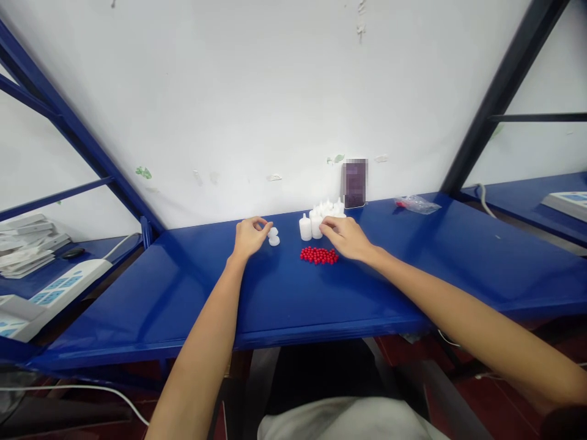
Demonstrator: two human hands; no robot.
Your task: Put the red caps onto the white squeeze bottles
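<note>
My left hand (pixel 251 236) is closed, with thumb and forefinger together at the edge of a small translucent white round container (pixel 274 241). A hinged lid appears to stand up from it; the detail is too small to be sure. To the right, my right hand (pixel 347 237) has its thumb and fingertips pinched at the side of a white dropper bottle (pixel 316 228). Another white dropper bottle (pixel 305 228) with a pointed nozzle stands upright just left of it. Behind my right fingers several more such bottles (pixel 328 209) cluster, partly hidden. Small red beads or caps (pixel 318 255) lie in front of the bottles.
A phone-like dark screen (pixel 355 183) leans on the wall behind the bottles. A clear plastic bag (pixel 418 205) with something red lies at the back right of the blue table (pixel 284 299). Blue frame posts (pixel 82 134) rise at the left. Power strips (pixel 59 293) sit on the left neighbouring table.
</note>
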